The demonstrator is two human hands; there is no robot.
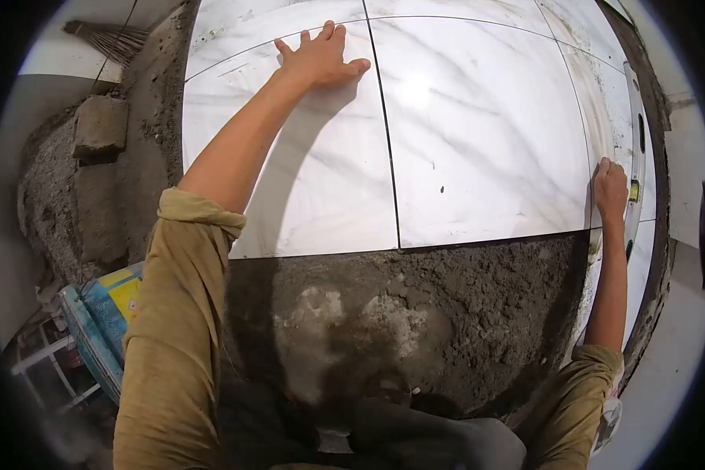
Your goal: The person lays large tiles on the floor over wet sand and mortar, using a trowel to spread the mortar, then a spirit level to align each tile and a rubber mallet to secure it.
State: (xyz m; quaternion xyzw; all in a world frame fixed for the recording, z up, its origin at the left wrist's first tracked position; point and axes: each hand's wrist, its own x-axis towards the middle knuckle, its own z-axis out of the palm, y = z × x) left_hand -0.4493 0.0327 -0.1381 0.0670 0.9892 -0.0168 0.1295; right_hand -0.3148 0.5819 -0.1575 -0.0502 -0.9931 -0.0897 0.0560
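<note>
My left hand point(319, 59) lies with fingers spread on a white marbled tile point(321, 164), near its upper edge, holding nothing. To the right of a dark joint is a second white tile point(486, 133). My right hand point(610, 186) is at the right side, its fingers curled together over the right edge of that tile, beside a long spirit level point(635, 141) with a yellow-green vial. Whether it holds anything is hidden. Grey mortar point(415, 313) lies below the tiles' front edges, in front of my knees.
On the left are a concrete block point(101, 125), rough sand or mortar point(48, 196), a brush broom point(108, 41), and a blue and yellow bag point(106, 309) beside a white metal rack point(51, 356). A wall point(693, 164) runs along the right.
</note>
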